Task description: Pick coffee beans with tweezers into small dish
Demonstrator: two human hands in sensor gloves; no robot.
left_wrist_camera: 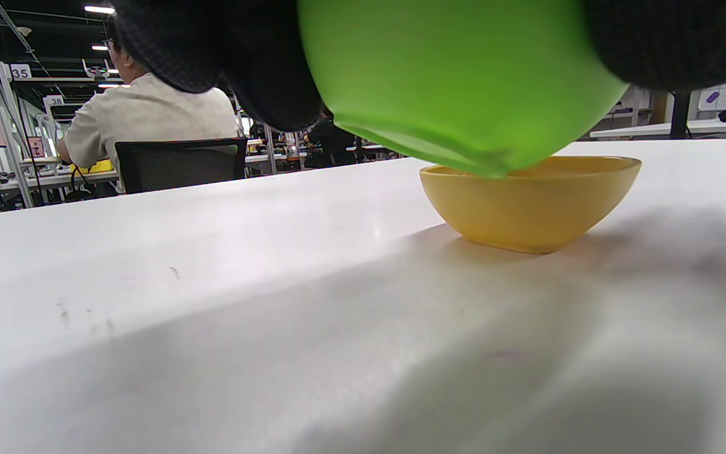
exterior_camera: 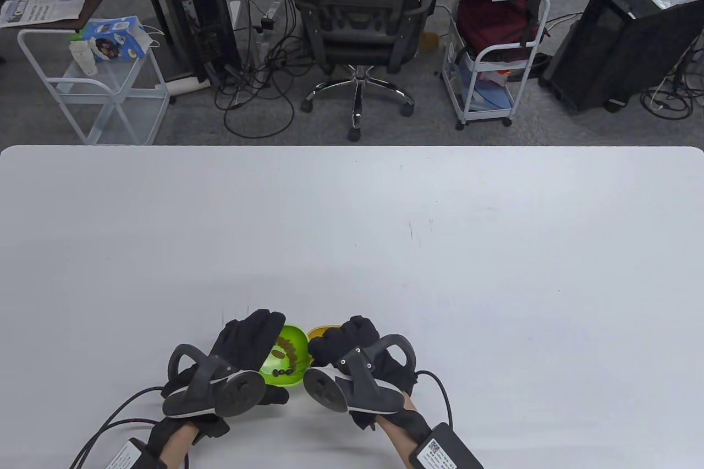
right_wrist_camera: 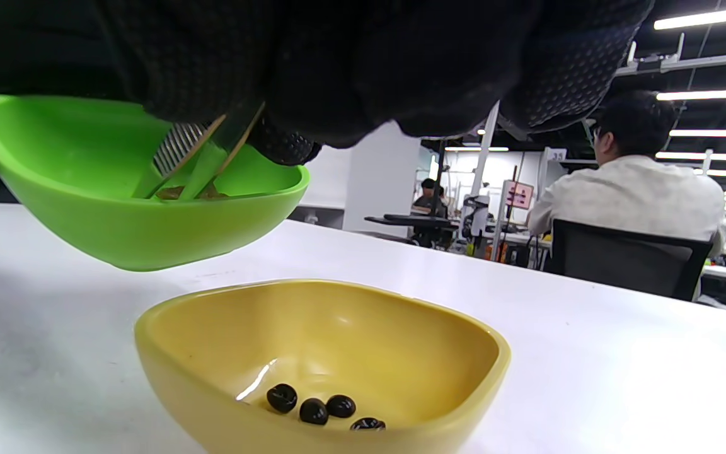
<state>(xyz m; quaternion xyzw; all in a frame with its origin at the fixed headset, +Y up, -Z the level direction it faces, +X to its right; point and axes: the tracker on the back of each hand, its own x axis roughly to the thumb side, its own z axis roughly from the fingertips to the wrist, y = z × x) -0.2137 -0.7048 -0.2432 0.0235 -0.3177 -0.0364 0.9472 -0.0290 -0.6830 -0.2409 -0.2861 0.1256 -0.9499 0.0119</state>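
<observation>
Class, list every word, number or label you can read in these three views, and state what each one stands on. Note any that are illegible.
"35" on a white sign in the left wrist view's background.
"38", less sharp, on a second sign below it.
QR labels on the wrist packs: too small to read.
Blue box and newspaper print: blurred.
Green bowl, yellow bowl: no text.

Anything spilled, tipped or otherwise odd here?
No spill shows. The green bowl is off the table, held tilted by the left hand above the yellow bowl. The right hand dips tweezers into it. A few beans lie in the yellow bowl.
</observation>
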